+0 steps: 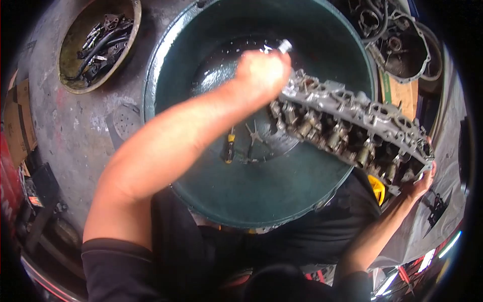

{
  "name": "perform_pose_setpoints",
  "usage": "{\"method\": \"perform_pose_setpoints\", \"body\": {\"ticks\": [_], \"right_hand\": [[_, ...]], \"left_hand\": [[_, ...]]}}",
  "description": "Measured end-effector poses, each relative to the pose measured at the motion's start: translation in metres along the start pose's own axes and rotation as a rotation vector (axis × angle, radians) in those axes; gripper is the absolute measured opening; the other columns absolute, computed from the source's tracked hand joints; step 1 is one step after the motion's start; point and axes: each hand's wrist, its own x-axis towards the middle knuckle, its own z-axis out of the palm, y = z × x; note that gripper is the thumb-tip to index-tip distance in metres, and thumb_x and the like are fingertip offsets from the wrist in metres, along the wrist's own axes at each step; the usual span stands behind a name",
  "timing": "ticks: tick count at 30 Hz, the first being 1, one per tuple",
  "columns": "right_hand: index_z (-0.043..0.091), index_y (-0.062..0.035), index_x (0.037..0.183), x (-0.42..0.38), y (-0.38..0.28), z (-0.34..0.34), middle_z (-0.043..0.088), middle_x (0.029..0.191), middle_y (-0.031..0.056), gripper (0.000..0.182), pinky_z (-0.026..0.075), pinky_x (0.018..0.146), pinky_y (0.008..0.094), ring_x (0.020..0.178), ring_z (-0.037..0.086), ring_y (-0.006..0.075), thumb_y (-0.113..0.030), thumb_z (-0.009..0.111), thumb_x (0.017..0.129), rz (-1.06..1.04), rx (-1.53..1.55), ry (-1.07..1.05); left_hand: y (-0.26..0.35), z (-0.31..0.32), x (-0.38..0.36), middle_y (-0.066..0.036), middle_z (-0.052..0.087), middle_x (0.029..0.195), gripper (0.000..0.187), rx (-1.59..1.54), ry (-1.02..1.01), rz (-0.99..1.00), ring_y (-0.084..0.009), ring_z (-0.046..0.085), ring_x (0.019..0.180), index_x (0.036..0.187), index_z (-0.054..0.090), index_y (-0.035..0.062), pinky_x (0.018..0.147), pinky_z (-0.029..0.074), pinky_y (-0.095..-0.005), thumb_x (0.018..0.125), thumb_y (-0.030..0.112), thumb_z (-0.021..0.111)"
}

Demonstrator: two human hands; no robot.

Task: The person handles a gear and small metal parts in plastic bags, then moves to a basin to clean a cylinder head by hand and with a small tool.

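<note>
A long grey metal engine part, full of round openings, lies slanted over the right side of a big green tub. My left hand is closed in a fist above the tub, beside the part's upper left end. A shiny pale tip sticks out past this fist; what the fist holds is blurred. At the part's lower right end, my right hand grips its edge. Inside the tub are a yellow-and-black screwdriver and a pair of pliers.
A round basin holding dark hoses and metal parts stands at the upper left. Metal housings and cardboard lie at the upper right. Something yellow shows under the engine part. My legs are against the tub's near side.
</note>
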Motion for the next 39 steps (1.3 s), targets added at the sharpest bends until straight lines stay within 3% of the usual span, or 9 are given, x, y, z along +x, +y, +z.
{"method": "perform_pose_setpoints", "body": {"ticks": [5,9,11,13,21,24,28,32,39], "right_hand": [[0.06,0.0049,0.116,-0.001,-0.005,0.005,0.047,0.141,0.0241,0.039,0.041,0.107,0.0467,0.126,0.051,0.0326,-0.021,0.052,0.088,0.02,-0.044,0.024],[0.057,0.0059,0.119,-0.003,-0.001,-0.006,0.058,0.129,0.0172,0.039,0.045,0.101,0.0395,0.116,0.058,0.0256,-0.02,0.047,0.092,0.039,-0.078,0.086],[0.057,0.0055,0.12,-0.002,0.004,-0.022,0.061,0.124,0.0143,0.039,0.048,0.097,0.0366,0.11,0.06,0.0226,-0.02,0.046,0.093,0.003,-0.193,0.11],[0.057,0.0043,0.12,-0.003,0.003,-0.02,0.062,0.12,0.0124,0.038,0.049,0.095,0.0345,0.108,0.061,0.0212,-0.022,0.045,0.094,0.002,-0.22,0.163],[0.064,0.0017,0.105,-0.006,0.0,-0.002,0.054,0.134,0.0255,0.03,0.039,0.108,0.0435,0.122,0.054,0.0311,-0.021,0.056,0.086,-0.075,-0.106,0.028],[0.068,-0.0001,0.101,-0.002,0.005,-0.007,0.053,0.133,0.0275,0.028,0.038,0.109,0.0459,0.124,0.053,0.0348,-0.021,0.057,0.085,-0.092,-0.085,0.007],[0.071,-0.0063,0.1,0.0,0.004,0.001,0.051,0.132,0.0333,0.026,0.039,0.107,0.0501,0.125,0.052,0.0409,-0.021,0.057,0.083,-0.177,-0.086,-0.031],[0.067,-0.0035,0.097,0.013,-0.002,0.001,0.048,0.131,0.0394,0.031,0.042,0.103,0.0521,0.123,0.052,0.0433,-0.03,0.055,0.088,-0.306,-0.071,-0.147],[0.062,0.0039,0.112,0.03,-0.009,0.01,0.052,0.132,0.03,0.046,0.045,0.102,0.0433,0.119,0.056,0.0334,-0.036,0.051,0.093,-0.109,-0.077,-0.204]], "left_hand": [[-0.058,0.032,0.022,-0.015,0.069,0.111,0.042,0.133,-0.414,-0.227,-0.0294,0.068,0.101,0.12,0.062,-0.003,0.081,0.056,-0.0491,0.084,0.018,0.064],[-0.01,0.051,-0.021,-0.025,0.068,0.102,0.035,0.754,0.054,-0.087,-0.0278,0.068,0.097,0.108,0.062,-0.0042,0.077,0.056,-0.0434,0.079,0.016,0.066],[-0.004,0.062,-0.021,-0.017,0.071,0.095,0.026,0.079,-0.489,-0.034,-0.0318,0.069,0.093,0.097,0.07,0.0018,0.079,0.055,-0.0441,0.086,0.023,0.061],[-0.012,0.113,-0.035,-0.016,0.07,0.1,0.024,0.046,-0.779,-0.171,-0.0342,0.067,0.095,0.095,0.072,0.0044,0.082,0.054,-0.0436,0.089,0.024,0.058],[-0.022,0.139,-0.046,-0.019,0.068,0.112,0.028,-0.144,-0.617,-0.52,-0.0346,0.066,0.103,0.107,0.071,0.0039,0.087,0.055,-0.0418,0.085,0.014,0.057],[-0.036,0.116,-0.019,-0.02,0.069,0.1,0.023,-0.035,-0.417,-0.082,-0.0367,0.067,0.096,0.099,0.07,0.0008,0.081,0.055,-0.0444,0.085,0.014,0.056],[-0.016,0.021,0.001,-0.028,0.064,0.084,0.024,-0.352,0.043,-0.116,-0.0417,0.066,0.079,0.084,0.056,-0.0078,0.069,0.054,-0.0497,0.088,0.016,0.054],[-0.026,-0.011,-0.005,-0.029,0.062,0.078,0.024,-0.412,0.058,-0.014,-0.0444,0.065,0.075,0.096,0.049,-0.0083,0.067,0.051,-0.0513,0.09,0.015,0.05],[-0.038,-0.014,-0.036,-0.026,0.065,0.085,0.018,-0.457,-0.137,-0.082,-0.0438,0.063,0.086,0.099,0.056,-0.0037,0.074,0.05,-0.051,0.086,0.007,0.048]]}}
